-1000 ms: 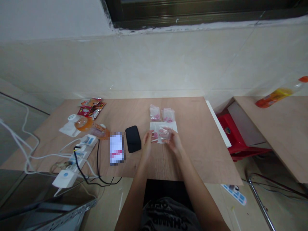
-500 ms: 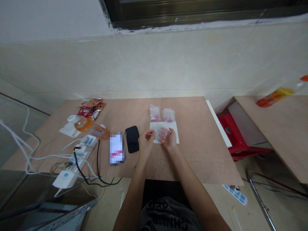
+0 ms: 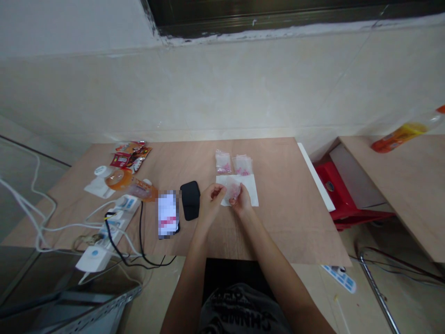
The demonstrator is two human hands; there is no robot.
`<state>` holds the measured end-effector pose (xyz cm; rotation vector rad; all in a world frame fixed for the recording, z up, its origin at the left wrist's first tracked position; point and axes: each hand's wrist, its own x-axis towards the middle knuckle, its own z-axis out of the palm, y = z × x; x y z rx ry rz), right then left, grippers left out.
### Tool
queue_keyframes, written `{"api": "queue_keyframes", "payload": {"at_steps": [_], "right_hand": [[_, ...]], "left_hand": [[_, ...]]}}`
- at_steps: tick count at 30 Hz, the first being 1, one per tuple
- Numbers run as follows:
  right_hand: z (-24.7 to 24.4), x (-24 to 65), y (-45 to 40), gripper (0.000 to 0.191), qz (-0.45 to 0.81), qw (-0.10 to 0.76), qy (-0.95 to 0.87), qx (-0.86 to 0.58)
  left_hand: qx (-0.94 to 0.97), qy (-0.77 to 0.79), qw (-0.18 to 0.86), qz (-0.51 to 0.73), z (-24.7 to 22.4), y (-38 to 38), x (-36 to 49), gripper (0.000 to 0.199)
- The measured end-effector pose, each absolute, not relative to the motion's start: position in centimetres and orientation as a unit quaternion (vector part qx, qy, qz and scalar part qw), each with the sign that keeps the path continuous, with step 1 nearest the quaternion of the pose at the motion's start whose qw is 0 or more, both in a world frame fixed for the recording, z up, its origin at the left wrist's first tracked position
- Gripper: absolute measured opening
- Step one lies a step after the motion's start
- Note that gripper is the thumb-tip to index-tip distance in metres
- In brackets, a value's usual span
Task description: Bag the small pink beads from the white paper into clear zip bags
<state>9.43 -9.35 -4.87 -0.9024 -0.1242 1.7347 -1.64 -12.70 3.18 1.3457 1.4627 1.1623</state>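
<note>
Looked like a makeshift home workspace to me: a plywood table point(image 3: 278, 222) against a tiled wall point(image 3: 222, 88), with a cabled-up power strip point(image 3: 120, 215), snack wrappers point(image 3: 130, 157) and a red plastic stool point(image 3: 333, 190).

Two bare hands point(image 3: 225, 197) are in view, with one small clear plastic bag point(image 3: 233, 191) of pink pieces between them. Nearby are two more small clear plastic bags point(image 3: 223, 162) point(image 3: 242, 165), one white rectangular paper sheet point(image 3: 249, 195), one black rounded phone case point(image 3: 190, 200), two clear plastic bottles with orange parts point(image 3: 128, 183) point(image 3: 405, 135), and one red plastic stool point(image 3: 333, 195).
</note>
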Motion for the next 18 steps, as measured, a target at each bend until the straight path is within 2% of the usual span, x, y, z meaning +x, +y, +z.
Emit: {"api": "queue_keyframes", "payload": {"at_steps": [3,8,13,18], "right_hand": [[-4.2,9.3,-9.6,0.032,0.738,0.556,0.015,-0.381],[-3.7,8.9,-10.0,0.050,0.725,0.570,-0.017,-0.386],[-4.3,8.3,-10.2,0.037,0.685,0.572,-0.052,-0.449],[-4.0,8.2,-10.4,0.036,0.733,0.554,-0.042,-0.393]], "left_hand": [[0.538,0.587,0.403,0.452,3.7,-12.8,-1.4,0.015],[0.554,0.601,0.369,0.442,4.3,-13.2,-0.7,0.011],[0.565,0.603,0.340,0.449,4.4,-13.5,-0.2,0.010],[0.550,0.602,0.336,0.471,4.0,-13.4,-0.2,0.015]]}}
